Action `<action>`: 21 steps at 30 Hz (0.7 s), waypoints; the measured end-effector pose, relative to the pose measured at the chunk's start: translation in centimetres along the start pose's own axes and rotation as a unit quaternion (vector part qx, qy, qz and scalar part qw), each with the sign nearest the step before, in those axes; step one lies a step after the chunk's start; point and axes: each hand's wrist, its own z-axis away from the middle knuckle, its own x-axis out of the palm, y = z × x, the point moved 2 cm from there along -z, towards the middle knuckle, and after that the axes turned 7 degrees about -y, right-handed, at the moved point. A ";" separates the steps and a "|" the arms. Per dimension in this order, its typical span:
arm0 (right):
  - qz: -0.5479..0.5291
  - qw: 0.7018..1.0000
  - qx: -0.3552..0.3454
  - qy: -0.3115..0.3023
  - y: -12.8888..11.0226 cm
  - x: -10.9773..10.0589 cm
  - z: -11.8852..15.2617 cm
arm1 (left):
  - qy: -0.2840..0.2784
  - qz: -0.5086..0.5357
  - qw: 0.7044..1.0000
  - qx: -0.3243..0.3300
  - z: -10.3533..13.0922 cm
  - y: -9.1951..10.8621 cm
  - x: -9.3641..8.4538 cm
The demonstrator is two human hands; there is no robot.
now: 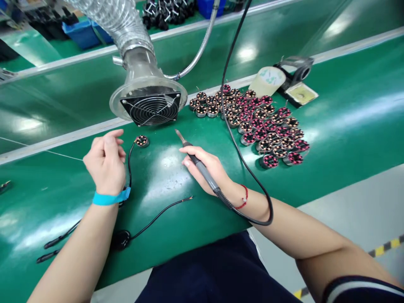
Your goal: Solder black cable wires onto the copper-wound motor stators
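Note:
My right hand [214, 168] is closed around the grey handle of a soldering iron [202, 169]. The iron's tip points up and left, below the fan, and touches nothing. My left hand [107, 158], with a blue band at the wrist, is raised with its fingers curled. A thin pale solder wire [53, 152] runs from the left edge into this hand; the grip itself is hidden. Just right of it, a small motor stator [142, 141] with copper windings lies on the green bench, joined to a black cable [129, 164]. Another black cable [158, 216] with bare wire ends lies nearer me.
A fume extractor [154, 108] with a round hood hangs over the back. Several stators [261, 122] with copper or pink windings fill the right side. Behind them stand a tape roll [268, 82] and an iron stand [301, 92]. The iron's cord [232, 134] loops across the bench.

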 end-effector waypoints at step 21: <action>0.067 0.997 -0.048 0.006 0.6 -0.6 -0.4 | -0.360 -0.177 0.915 0.030 5.0 1.8 4.6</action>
